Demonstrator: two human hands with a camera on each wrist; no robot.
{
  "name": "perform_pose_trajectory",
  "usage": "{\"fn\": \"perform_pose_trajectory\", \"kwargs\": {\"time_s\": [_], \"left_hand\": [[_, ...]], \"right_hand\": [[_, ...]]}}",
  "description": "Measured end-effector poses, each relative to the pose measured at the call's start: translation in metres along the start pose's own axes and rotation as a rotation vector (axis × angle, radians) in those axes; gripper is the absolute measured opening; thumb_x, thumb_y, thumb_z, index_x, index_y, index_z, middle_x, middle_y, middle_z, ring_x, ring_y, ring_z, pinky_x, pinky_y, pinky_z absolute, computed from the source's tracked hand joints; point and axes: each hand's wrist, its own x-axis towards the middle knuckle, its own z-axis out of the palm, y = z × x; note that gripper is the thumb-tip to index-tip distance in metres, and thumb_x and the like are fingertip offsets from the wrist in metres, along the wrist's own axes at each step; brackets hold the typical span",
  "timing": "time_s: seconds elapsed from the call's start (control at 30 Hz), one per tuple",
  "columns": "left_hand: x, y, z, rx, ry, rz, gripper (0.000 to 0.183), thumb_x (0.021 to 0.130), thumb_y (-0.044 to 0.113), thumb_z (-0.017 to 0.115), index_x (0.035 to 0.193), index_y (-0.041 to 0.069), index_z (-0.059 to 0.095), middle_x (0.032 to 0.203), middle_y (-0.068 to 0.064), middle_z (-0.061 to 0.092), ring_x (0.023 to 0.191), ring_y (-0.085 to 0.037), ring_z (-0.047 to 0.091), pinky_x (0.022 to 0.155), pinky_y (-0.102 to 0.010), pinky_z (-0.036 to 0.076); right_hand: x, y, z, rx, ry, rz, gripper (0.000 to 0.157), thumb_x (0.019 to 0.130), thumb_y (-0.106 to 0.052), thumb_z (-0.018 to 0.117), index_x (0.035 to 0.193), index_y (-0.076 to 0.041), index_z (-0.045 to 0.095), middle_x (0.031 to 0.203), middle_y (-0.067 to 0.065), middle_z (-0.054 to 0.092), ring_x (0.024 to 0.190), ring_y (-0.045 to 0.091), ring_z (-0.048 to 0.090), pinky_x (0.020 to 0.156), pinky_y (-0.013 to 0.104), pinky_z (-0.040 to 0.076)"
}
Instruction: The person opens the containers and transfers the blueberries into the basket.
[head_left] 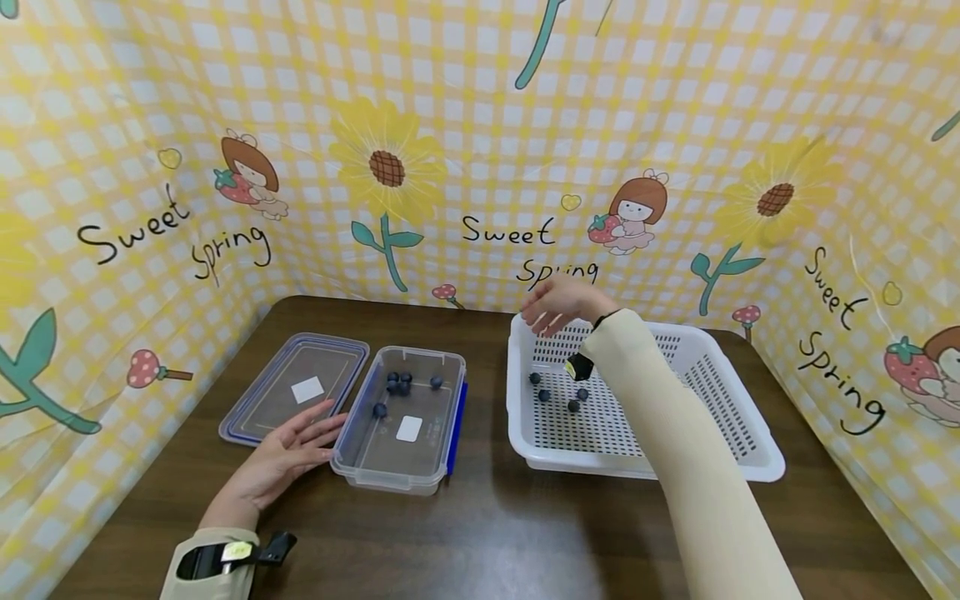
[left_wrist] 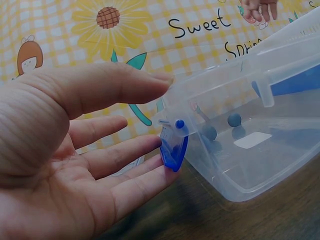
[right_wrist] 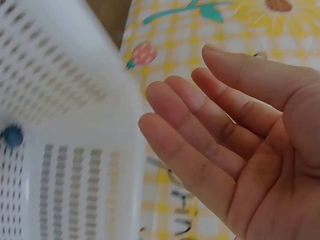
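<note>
Table [head_left: 480, 542]: clear box [head_left: 378, 478], left of centre, holds what I count as six blueberries [head_left: 437, 382]; long axis runs near edge to far edge. White basket [head_left: 592, 465], toward the far-right corner, shows four more; the right sleeve [head_left: 675, 408] hides part. Lid [head_left: 270, 392] lies by the left edge. Left hand [head_left: 288, 450] open at the box; only the left wrist view gives me the blue clip [left_wrist: 174, 150] by its fingers. Right hand [head_left: 564, 304] open, fingers relaxed, near the basket's far-left corner.
</note>
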Motion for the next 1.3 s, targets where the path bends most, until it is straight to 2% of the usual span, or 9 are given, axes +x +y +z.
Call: {"fn": "perform_pose_trajectory", "kwargs": {"time_s": [0.23, 0.37, 0.53, 0.63, 0.8, 1.03, 1.3], "left_hand": [[-0.001, -0.001, -0.002, 0.019, 0.020, -0.011, 0.066, 0.095, -0.018, 0.047, 0.143, 0.026, 0.049, 0.139, 0.002, 0.058, 0.126, -0.011, 0.055, 0.095, -0.028, 0.050], [-0.002, -0.001, -0.002, 0.013, 0.018, -0.011, 0.066, 0.095, -0.018, 0.046, 0.143, 0.026, 0.049, 0.139, 0.002, 0.058, 0.126, -0.011, 0.055, 0.095, -0.029, 0.050], [0.000, -0.002, 0.000, 0.021, 0.023, -0.014, 0.065, 0.095, -0.018, 0.047, 0.143, 0.026, 0.050, 0.138, 0.002, 0.058, 0.126, -0.011, 0.055, 0.095, -0.028, 0.050], [0.001, -0.001, 0.002, 0.026, 0.021, -0.015, 0.064, 0.095, -0.017, 0.047, 0.144, 0.025, 0.049, 0.138, 0.003, 0.058, 0.126, -0.010, 0.054, 0.095, -0.028, 0.050], [0.000, 0.000, 0.002, 0.042, 0.035, -0.019, 0.064, 0.096, -0.016, 0.048, 0.149, 0.020, 0.043, 0.139, 0.003, 0.058, 0.126, -0.010, 0.054, 0.095, -0.028, 0.050], [0.001, 0.000, 0.000, 0.027, 0.029, -0.021, 0.064, 0.096, -0.016, 0.047, 0.148, 0.022, 0.045, 0.138, 0.002, 0.058, 0.126, -0.011, 0.054, 0.096, -0.028, 0.050], [0.000, -0.003, -0.003, -0.010, 0.001, -0.008, 0.065, 0.095, -0.018, 0.045, 0.146, 0.022, 0.047, 0.140, 0.000, 0.057, 0.127, -0.012, 0.054, 0.096, -0.029, 0.050]], "right_hand": [[0.005, -0.028, 0.024, -0.025, -0.054, -0.089, 0.023, 0.096, -0.009, 0.066, 0.115, 0.004, 0.067, 0.107, 0.020, 0.070, 0.097, 0.034, 0.069, 0.080, 0.041, 0.058], [0.014, -0.040, 0.044, -0.051, -0.088, -0.111, 0.019, 0.094, -0.009, 0.069, 0.110, 0.001, 0.069, 0.100, 0.017, 0.071, 0.093, 0.033, 0.070, 0.080, 0.041, 0.058], [0.027, -0.049, 0.073, -0.092, -0.123, -0.131, 0.018, 0.094, -0.010, 0.070, 0.110, -0.001, 0.069, 0.100, 0.016, 0.072, 0.088, 0.028, 0.071, 0.075, 0.037, 0.059], [0.034, -0.052, 0.092, -0.074, -0.152, -0.136, 0.018, 0.094, -0.008, 0.069, 0.109, 0.001, 0.069, 0.099, 0.017, 0.072, 0.088, 0.030, 0.071, 0.078, 0.040, 0.059], [0.045, -0.052, 0.126, 0.010, -0.179, -0.138, 0.015, 0.092, -0.004, 0.069, 0.106, 0.003, 0.071, 0.097, 0.020, 0.072, 0.091, 0.037, 0.070, 0.084, 0.047, 0.056], [0.058, -0.050, 0.166, 0.107, -0.198, -0.096, 0.013, 0.091, -0.003, 0.070, 0.103, 0.003, 0.072, 0.091, 0.021, 0.072, 0.087, 0.036, 0.071, 0.084, 0.049, 0.056], [0.061, -0.047, 0.206, 0.084, -0.111, -0.030, 0.011, 0.089, 0.000, 0.072, 0.100, 0.004, 0.073, 0.094, 0.021, 0.070, 0.089, 0.037, 0.071, 0.075, 0.041, 0.059]]}}
